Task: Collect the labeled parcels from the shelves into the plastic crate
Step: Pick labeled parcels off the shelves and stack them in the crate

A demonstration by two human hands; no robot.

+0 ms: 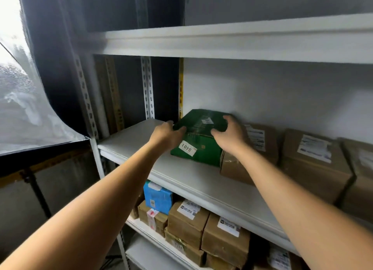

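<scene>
A green parcel (201, 140) with a white label reading 0401 sits on the middle shelf (141, 140), leftmost in a row of boxes. My left hand (166, 135) grips its left top edge, fingers curled over the top. My right hand (230, 134) grips its right top edge, thumb on the front and fingers over the top. The parcel's base looks tilted slightly off the shelf board. The plastic crate is out of view.
Brown labeled parcels (310, 162) stand to the right on the same shelf, one pressed against the green box. Below, a blue parcel (157, 197) and several brown boxes (187, 223) fill the lower shelf. An upper shelf board (222, 41) hangs overhead. A window lies at left.
</scene>
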